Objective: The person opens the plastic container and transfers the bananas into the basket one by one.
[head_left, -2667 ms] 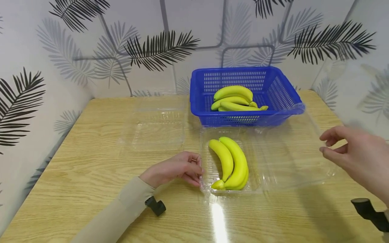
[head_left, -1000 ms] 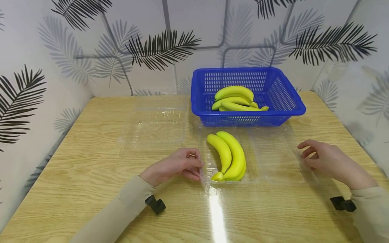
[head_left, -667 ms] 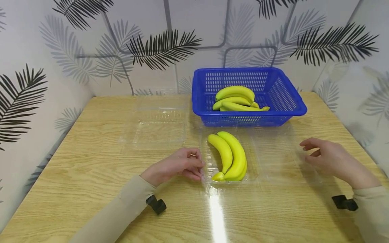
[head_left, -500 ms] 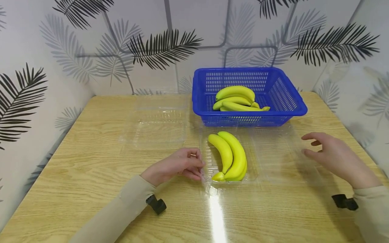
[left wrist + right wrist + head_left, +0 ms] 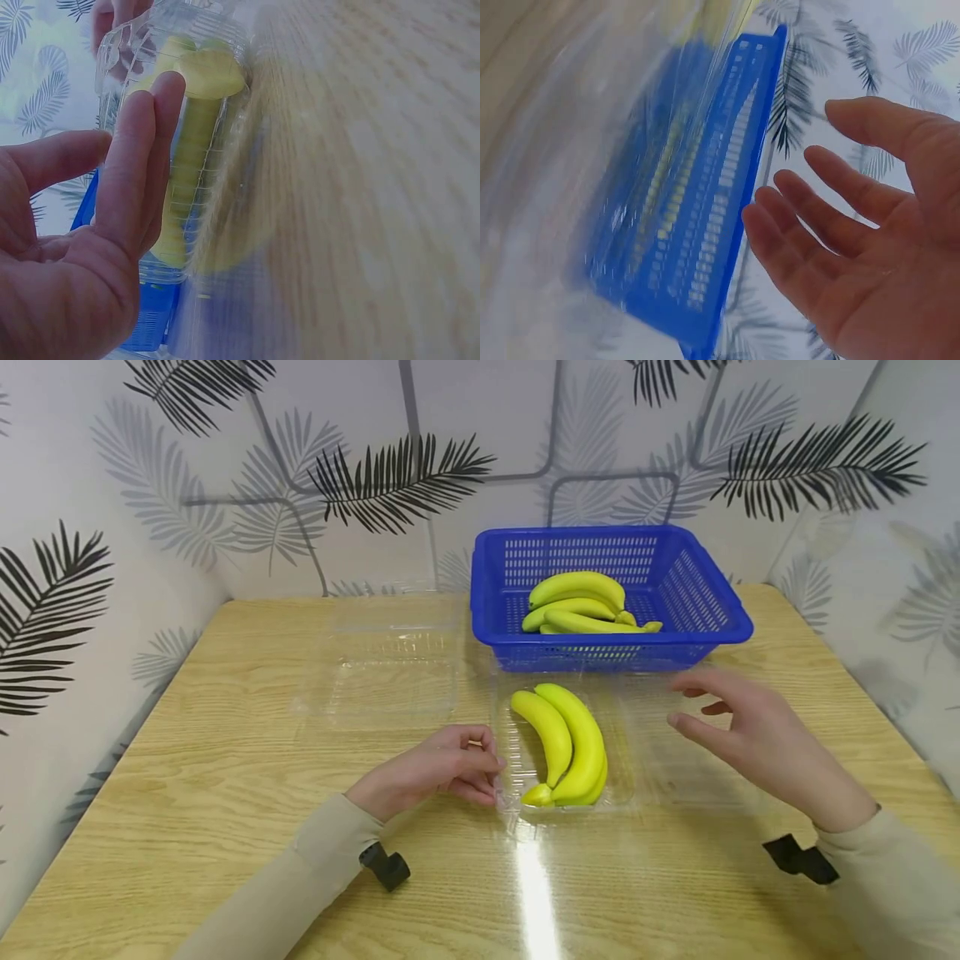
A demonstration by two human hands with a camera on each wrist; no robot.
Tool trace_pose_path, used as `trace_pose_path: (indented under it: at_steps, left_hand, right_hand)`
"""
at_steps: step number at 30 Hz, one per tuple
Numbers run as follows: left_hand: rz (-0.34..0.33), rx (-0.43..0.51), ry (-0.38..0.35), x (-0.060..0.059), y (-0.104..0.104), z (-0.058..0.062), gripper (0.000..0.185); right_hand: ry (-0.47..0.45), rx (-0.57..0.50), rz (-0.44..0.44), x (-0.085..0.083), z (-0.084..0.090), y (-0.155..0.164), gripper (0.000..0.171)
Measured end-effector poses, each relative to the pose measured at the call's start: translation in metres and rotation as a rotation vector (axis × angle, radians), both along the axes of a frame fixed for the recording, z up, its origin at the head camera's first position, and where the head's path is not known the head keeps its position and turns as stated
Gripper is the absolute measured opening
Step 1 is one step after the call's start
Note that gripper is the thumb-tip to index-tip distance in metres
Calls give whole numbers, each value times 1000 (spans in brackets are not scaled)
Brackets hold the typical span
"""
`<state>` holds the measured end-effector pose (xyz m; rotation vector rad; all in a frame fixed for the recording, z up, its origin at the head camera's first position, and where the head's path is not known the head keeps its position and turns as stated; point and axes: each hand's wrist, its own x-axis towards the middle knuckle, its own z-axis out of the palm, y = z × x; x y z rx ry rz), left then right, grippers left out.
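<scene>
A clear plastic clamshell container [image 5: 626,781] lies unfolded on the table, with a bunch of yellow bananas [image 5: 581,752] in its left half. Beside the left wall, my left hand [image 5: 450,768] rests its fingertips at the rim near the front corner. The left wrist view shows two of its fingers [image 5: 139,165] fairly straight along the ribbed wall. My right hand [image 5: 750,731] hovers over the container's flat lid half [image 5: 693,777], thumb and fingers apart and loosely bent. In the right wrist view nothing lies between its fingers [image 5: 802,217].
Behind the container stands a blue plastic basket [image 5: 611,652] with more bananas [image 5: 577,602] inside. A second clear clamshell [image 5: 393,681] sits unfolded at the back left of the wooden table [image 5: 247,760]. A leaf-patterned wall [image 5: 375,410] rises behind the table.
The lid half, raised at the right 2.7 s ago, now lies low beside the bananas. My right hand has come away from its edge and moved left over it. The left hand stays.
</scene>
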<state>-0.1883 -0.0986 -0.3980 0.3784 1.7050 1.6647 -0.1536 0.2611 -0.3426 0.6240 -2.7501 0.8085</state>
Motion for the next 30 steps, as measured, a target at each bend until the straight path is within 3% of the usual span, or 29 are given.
trace_pose_path:
  at_steps: [6, 13, 24, 30]
  left_hand:
    - [10, 4, -16, 0, 0, -1, 5]
    - [13, 13, -23, -1, 0, -2, 5]
    - [9, 18, -18, -1, 1, -2, 7]
    - [12, 25, -32, 0, 2, -2, 7]
  right_hand:
    - [-73, -73, 126, -8, -8, -22, 30]
    - [-66, -27, 180, -11, -19, -46, 31]
    - [-231, 17, 51, -8, -19, -74, 44]
    - [-268, 75, -5, -12, -20, -84, 52]
